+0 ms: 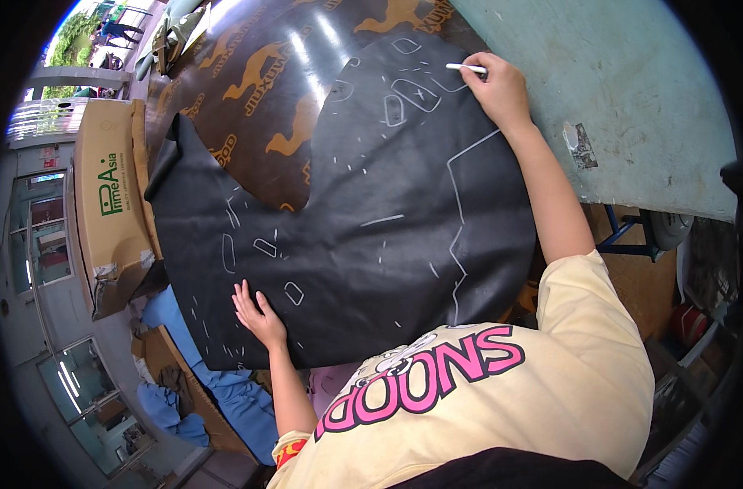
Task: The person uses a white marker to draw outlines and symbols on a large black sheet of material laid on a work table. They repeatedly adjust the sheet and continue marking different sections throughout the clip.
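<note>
A large black leather hide (347, 244) with an irregular outline is spread before me. White marks cover it: small closed outlines, short dashes and one long jagged line down its right side. At the far right edge of the hide, my right hand (502, 91) grips a slim white marking pen (464, 68), its tip pointing left over the leather. Closer to me on the left, my left hand (260, 315) lies flat on the hide with fingers stretched out, beside a small drawn outline.
Under the hide is a glossy brown board (249, 49) with orange printing. A pale green tabletop (632, 90) adjoins on the right. To the left stand a cardboard box (106, 196) and blue cloth (176, 326). The hide's far-left corner (176, 147) is folded up.
</note>
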Available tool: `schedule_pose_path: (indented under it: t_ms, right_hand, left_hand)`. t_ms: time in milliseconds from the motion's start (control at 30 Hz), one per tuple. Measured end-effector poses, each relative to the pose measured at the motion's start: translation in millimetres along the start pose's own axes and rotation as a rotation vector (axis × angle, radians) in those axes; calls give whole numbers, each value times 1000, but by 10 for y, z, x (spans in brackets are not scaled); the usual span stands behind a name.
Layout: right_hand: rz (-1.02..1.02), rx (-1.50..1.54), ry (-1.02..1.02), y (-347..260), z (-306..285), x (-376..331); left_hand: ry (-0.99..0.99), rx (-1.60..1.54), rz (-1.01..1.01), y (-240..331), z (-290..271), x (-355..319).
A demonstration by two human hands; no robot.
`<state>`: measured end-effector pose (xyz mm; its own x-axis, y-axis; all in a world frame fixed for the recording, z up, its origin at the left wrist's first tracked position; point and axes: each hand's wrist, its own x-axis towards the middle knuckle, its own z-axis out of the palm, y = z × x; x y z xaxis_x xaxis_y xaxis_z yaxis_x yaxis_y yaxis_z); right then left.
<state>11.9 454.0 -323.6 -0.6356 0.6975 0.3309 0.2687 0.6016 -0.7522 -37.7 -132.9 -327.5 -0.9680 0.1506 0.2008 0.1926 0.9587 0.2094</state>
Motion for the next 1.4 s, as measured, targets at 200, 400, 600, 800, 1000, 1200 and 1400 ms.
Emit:
schedule_pose_path:
  t_ms: [200,400,600,800,1000,1200,1400]
  right_hand:
    - [-155,-151,-77,77,206,43]
    - [-87,-291,92,484,150,383]
    - [79,82,-29,257,-25,296]
    - [-47,-73,-229,300,-93,225]
    - [-86,-47,-199,258,-90,182]
    - [52,30,-44,379,-61,175]
    - [161,452,-56,113,-211,-390]
  left_hand:
    - [-12,-19,-20,6,-10,-18]
    - [-10,-18,-13,30,-17,3]
    - [-2,-18,-11,11,0,-15]
    - [-3,-14,-11,-1,-2,-20]
    - [0,-15,-8,9,-11,-15]
    - [-5,-19,-2,5,6,-3]
    - [6,-27,-7,13,1,-16]
